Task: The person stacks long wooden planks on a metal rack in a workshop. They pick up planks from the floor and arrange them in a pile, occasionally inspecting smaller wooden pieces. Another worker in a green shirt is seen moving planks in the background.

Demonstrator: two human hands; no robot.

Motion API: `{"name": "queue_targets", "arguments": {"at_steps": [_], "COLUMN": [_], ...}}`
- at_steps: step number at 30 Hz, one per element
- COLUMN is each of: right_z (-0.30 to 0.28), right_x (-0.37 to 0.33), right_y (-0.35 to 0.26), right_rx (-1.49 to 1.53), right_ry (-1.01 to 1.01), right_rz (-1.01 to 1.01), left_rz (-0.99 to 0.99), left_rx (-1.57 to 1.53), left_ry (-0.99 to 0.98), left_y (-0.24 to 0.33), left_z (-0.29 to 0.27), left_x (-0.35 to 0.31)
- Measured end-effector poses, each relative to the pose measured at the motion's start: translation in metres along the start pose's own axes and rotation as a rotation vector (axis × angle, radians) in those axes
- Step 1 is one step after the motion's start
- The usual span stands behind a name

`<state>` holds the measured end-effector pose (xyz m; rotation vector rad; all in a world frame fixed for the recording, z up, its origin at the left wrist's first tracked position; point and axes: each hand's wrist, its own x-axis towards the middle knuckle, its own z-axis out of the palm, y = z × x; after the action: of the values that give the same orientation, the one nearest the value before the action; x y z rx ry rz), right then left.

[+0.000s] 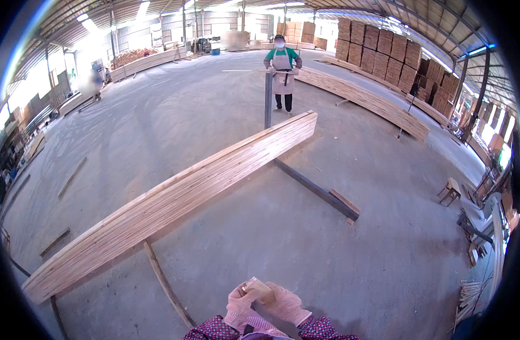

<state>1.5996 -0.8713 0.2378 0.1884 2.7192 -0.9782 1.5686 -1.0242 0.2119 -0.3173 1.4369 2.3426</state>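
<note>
Low in the head view, my left hand (239,303) and my right hand (285,304) come together in front of my body, both in pale pinkish work gloves. Between them is a small pale tan piece (260,289), flat-sided with a ridged light edge; its exact kind cannot be made out. My left fingers close on its left side, and my right fingers wrap its right side. Ahead of my hands, apart from them, a long stack of pale wooden boards (180,195) runs from the near left to the far middle.
Dark bars (314,188) and a wooden pole (165,281) lie beneath the boards, beside an upright metal post (268,102). Beyond it a co-worker (282,71) holds a thin strip. Another board stack (362,102) and a small stool (451,190) are at the right.
</note>
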Motion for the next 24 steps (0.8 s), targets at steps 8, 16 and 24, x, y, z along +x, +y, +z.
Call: {"name": "queue_targets", "arguments": {"at_steps": [8,16,24], "right_z": [-0.068,-0.151,-0.216], "right_x": [0.140,0.259,0.366], "right_y": [0.062,0.106,0.158], "right_rx": [0.086,0.302,0.097], "right_ry": [0.108,0.328,0.037], "right_rz": [0.073,0.063,0.044], "left_rz": [-0.140,-0.105,-0.006], "left_rx": [0.099,0.184,0.170], "left_ry": [-0.176,-0.378,-0.075], "left_y": [0.034,0.064,0.044], "left_z": [0.091,0.190,0.240], "left_x": [0.165,0.316,0.398]}}
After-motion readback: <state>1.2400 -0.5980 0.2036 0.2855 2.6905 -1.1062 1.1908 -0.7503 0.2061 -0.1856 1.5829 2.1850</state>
